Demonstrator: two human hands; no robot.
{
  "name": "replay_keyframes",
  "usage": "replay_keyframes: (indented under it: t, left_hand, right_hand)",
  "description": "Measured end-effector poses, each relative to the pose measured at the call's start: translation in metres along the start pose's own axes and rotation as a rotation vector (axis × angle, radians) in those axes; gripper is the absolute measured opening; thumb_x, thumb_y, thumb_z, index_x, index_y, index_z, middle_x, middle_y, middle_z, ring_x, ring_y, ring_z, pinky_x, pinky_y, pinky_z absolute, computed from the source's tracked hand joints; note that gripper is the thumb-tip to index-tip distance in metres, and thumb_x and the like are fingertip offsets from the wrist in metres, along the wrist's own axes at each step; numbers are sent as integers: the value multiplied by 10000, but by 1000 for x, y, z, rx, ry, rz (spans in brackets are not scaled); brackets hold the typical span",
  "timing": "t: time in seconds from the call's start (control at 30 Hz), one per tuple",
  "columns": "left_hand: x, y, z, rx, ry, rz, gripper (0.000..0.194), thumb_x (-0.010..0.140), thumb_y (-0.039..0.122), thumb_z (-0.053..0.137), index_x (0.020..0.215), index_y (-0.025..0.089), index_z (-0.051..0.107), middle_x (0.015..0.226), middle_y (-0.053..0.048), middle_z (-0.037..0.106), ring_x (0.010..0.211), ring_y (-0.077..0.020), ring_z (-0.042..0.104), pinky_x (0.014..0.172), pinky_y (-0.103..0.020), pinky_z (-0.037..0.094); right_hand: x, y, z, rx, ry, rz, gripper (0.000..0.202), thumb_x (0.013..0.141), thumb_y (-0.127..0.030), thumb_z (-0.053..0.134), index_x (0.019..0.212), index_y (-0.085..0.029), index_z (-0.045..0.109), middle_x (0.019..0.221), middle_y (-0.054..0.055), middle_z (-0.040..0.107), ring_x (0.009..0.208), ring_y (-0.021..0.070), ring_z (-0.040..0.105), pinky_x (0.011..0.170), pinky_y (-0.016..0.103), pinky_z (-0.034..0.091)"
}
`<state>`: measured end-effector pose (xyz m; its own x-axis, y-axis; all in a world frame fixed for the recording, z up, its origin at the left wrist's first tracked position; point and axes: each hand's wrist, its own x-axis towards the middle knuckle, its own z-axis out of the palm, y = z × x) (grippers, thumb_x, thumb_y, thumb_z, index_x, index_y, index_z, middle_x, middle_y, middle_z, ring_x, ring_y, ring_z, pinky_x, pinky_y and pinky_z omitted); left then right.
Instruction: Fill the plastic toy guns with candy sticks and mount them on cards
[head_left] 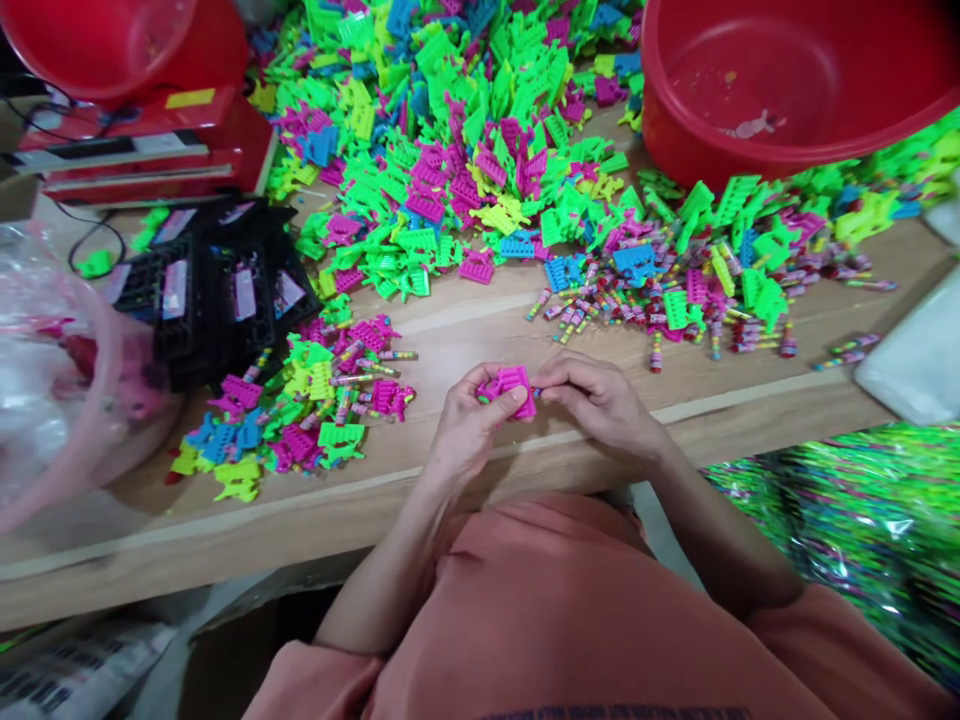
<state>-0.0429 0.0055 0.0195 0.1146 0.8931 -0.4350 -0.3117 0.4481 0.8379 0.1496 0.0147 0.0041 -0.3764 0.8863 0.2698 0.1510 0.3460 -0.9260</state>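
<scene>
My left hand is closed around a magenta slotted plastic toy piece, its thumb pressed on the front face. At the right edge of that piece, my right hand pinches a small narrow tube, mostly hidden by the fingers. Both hands meet just above the table's near edge. To their left lies a small heap of toy pieces in magenta, green, yellow and blue, with candy-filled tubes among them. Beyond my right hand, many loose candy tubes are scattered.
A large pile of toy pieces covers the table's back. Red basins stand at back right and back left. Black trays and a pink basket are on the left. A white object sits at the right edge.
</scene>
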Motion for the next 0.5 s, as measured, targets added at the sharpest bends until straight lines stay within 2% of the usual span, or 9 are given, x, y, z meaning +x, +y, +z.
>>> replay_keyframes:
  t: [0.1,0.17,0.3,0.5]
  left_hand:
    - [1,-5,0,153,76,127,298,716,291,882,903,163,690,719,28,671,613,-95,600,632,-222,483]
    - [1,-7,0,171,79,146,287,735,303,870,905,163,687,717,28,671,621,-97,605,643,-223,490]
    - [2,-8,4,34,56,100,345,717,341,887,910,168,661,741,29,671,613,-98,613,617,-228,521]
    - [4,-3,8,-141,155,64,430,677,341,908,950,172,622,729,26,684,583,-106,629,546,-222,525]
  right_hand:
    - [0,2,1,-98,-34,-21,177,1040,-263,556,1051,-226,728,930,67,684,893,213,647,792,360,506]
    - [0,3,3,-119,-31,-24,186,1046,-242,538,1075,-224,720,936,65,672,895,208,635,789,351,499]
    - [-2,4,5,-103,-4,9,209,1050,-239,539,1174,-245,707,995,61,693,951,210,643,834,347,502]
    - [-7,5,9,-40,17,113,224,1044,-278,565,1210,-256,714,1041,60,719,964,208,666,844,339,512]
